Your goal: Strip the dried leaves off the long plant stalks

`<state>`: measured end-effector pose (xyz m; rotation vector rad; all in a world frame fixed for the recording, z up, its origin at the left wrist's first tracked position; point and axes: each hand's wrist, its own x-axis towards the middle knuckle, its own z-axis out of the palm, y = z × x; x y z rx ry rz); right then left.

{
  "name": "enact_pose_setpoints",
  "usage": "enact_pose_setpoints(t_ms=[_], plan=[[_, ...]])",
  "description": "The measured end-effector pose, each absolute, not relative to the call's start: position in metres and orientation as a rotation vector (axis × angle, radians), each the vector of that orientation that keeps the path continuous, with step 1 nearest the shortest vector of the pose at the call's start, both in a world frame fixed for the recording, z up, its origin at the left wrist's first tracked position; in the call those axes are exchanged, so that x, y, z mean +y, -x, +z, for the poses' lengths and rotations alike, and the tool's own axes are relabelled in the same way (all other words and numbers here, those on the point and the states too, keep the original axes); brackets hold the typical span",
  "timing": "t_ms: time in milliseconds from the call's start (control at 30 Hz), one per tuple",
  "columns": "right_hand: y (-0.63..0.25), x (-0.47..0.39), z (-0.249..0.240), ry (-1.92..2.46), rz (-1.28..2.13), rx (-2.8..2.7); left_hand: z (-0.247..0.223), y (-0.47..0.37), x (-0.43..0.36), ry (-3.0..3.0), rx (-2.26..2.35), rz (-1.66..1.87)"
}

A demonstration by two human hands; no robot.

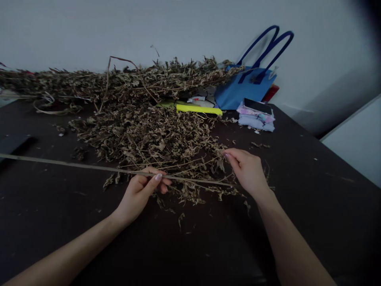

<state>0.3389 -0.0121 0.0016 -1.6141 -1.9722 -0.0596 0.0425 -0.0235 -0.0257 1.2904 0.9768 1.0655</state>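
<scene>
My left hand [145, 190] pinches a long dried plant stem [74, 164] between thumb and fingers. The stem runs from the left edge of the view across to the right, with thin side branches spreading toward my right hand [247, 169]. That hand is closed, thumb and fingers pinched at the tip of a thin branch with dried leaves [219, 163]. Whether it grips the branch or a leaf is too small to tell. Just behind both hands lies a loose heap of dried, curled leaves [154, 133] on the dark table [312, 190].
A long bundle of dried leafy stalks [127, 85] lies along the wall. At the back right stand a blue bag [235, 91] and a phone [257, 106] on folded cloth [256, 121]. A yellow strip-like object [199, 109] lies behind the heap. A dark flat object [13, 143] is at left.
</scene>
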Motion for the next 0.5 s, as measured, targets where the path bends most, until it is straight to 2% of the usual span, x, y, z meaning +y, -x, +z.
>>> enact_pose_setpoints(t_ms=[500], plan=[[-0.33, -0.022, 0.021, 1.389, -0.153, -1.844, -0.026, -0.041, -0.022, -1.267, 0.94, 1.088]])
